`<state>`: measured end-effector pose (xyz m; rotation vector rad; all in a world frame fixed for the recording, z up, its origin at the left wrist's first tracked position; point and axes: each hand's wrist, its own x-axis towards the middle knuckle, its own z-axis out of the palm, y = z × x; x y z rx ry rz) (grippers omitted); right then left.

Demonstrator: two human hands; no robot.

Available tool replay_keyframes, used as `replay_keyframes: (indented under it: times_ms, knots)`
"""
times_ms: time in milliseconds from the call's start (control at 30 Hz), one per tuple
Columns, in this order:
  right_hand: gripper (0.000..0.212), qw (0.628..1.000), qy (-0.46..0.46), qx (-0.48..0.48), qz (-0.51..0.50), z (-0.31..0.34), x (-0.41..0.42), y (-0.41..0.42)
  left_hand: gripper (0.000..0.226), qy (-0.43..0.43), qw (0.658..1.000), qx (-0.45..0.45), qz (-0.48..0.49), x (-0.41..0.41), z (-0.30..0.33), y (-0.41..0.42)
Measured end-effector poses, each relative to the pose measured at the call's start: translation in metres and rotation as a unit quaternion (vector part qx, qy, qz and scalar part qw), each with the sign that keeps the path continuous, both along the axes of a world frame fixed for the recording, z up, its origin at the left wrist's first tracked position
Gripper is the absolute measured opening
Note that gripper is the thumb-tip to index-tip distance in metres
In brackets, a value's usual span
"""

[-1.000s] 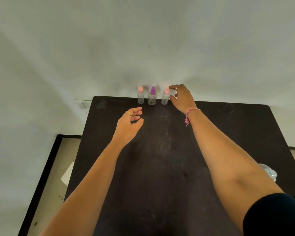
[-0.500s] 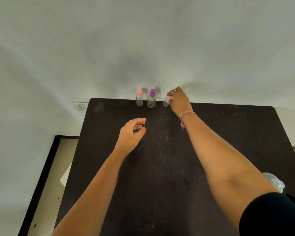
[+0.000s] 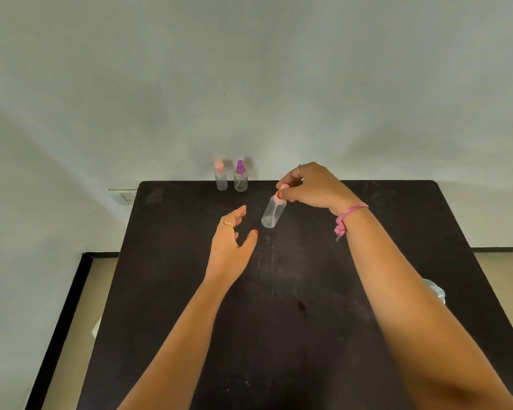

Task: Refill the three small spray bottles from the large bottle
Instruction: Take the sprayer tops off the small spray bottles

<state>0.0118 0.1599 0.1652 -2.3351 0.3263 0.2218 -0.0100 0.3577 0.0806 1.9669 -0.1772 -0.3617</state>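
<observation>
A small clear spray bottle (image 3: 274, 211) hangs tilted above the dark tabletop (image 3: 308, 291), its pink cap up and far, partly hidden by the right hand (image 3: 314, 186) pinching it, its base pointing near-left. The left hand (image 3: 230, 247) hovers just near-left of it, fingers relaxed and apart, holding nothing. Two more small bottles (image 3: 231, 177) stand at the far edge. The large bottle (image 3: 434, 291) is mostly hidden behind the right forearm.

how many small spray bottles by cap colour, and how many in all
pink cap: 2, one at the wall, one held by the right hand
purple cap: 1
total: 3
</observation>
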Motion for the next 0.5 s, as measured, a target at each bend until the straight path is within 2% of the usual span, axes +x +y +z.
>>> replay_keyframes:
  times_ms: [167, 300, 500]
  knots:
    - [0.010, 0.994, -0.037, 0.103, -0.011, 0.047, -0.047, 0.001, 0.070, -0.040, 0.998, -0.004, -0.042, -0.023, 0.027, -0.013]
    - [0.010, 0.984, -0.047, 0.172, -0.009, 0.074, -0.075, -0.002, 0.064, -0.088, 0.996, 0.011, -0.031, -0.044, 0.057, -0.018]
    - [0.014, 0.993, -0.044, 0.095, 0.056, 0.101, -0.102, -0.011, 0.061, -0.140, 0.989, 0.036, -0.021, -0.068, 0.090, -0.023]
